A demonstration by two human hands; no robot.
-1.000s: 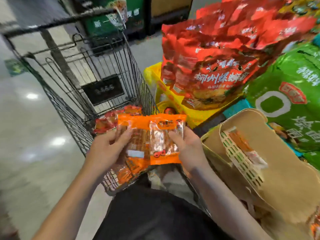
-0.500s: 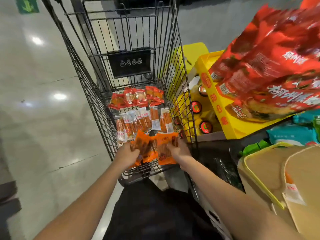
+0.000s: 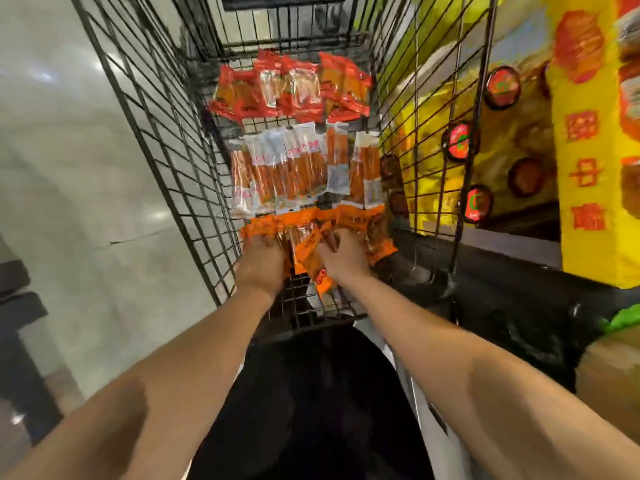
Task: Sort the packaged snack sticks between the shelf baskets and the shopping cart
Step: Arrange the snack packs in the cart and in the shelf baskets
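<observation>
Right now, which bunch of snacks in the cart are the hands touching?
The orange packets nearest the person; both the left hand and right hand grip them. The clear-and-white and red bunches lie farther away, untouched.

Large red Chinese characters, blurred beyond reading, on the yellow box (image 3: 585, 188)

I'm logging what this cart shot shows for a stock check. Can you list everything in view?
shopping cart: one, black wire, centre, on the pale floor
red packets: a pile, count unclear, far end of the cart
clear packets of orange sticks: a row, count unclear, middle of the cart
orange packets: several, near end of the cart, under the hands
yellow display box: one, red characters, right of the cart
round red-lidded items: a few, beside the yellow box
left hand: holds orange packets
right hand: holds orange packets
</observation>
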